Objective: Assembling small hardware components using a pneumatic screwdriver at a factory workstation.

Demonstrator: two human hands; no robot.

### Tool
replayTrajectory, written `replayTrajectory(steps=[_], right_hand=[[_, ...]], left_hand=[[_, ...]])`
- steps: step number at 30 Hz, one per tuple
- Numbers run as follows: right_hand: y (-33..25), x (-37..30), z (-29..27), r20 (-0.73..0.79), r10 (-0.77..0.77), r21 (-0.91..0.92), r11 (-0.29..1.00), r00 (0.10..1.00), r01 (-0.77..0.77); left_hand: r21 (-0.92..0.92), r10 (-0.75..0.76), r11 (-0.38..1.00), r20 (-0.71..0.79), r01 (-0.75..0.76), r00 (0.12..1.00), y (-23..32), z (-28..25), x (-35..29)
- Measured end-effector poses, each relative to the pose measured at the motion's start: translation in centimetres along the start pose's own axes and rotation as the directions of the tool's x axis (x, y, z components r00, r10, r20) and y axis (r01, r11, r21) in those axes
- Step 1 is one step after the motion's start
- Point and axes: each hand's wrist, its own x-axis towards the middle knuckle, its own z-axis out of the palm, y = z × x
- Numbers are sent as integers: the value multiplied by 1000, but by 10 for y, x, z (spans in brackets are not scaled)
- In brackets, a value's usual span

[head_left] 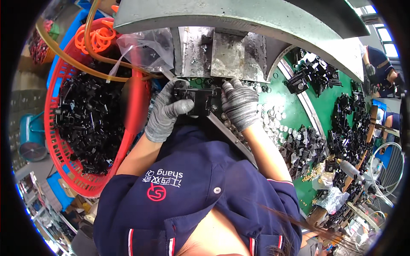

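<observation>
Both my hands wear grey knit gloves and meet at a black metal bracket-like part (200, 102) in front of my chest. My left hand (165, 112) grips its left end, thumb lying across the top. At the right end, my right hand (240, 104) has its fingers bent against the part, their tips partly hidden. Just beyond the part stands a grey metal fixture (228, 55) with worn plates. Small black rings (205, 81) lie at the fixture's foot.
To my left stands a red plastic basket (53, 128) full of black metal parts. Yellowish hose (92, 64) and an orange coiled hose (92, 38) cross it. On the green tabletop (301, 112) at right lie silvery round pieces (273, 117) and heaped black parts (348, 123). A curved metal frame arches overhead (239, 17).
</observation>
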Motion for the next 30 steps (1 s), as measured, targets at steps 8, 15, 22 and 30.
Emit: replayTrajectory(steps=[8,15,22,30], right_hand=[[5,-8,-22,-27,265,713,681,964,-167],[-11,-29,-49,315,510,890,-451,800,-63],[-12,-49,-65,-168,406,968,242,898,71],[6,-31,-95,-343,-59,531,811,938,245]], left_hand=[[33,-69,997,164,65,984,10,25,3],[-127,214,975,356,-180,909,-24,51,24],[8,55,998,299,-60,953,-12,56,27],[422,272,804,365,-418,891,-3,65,13]])
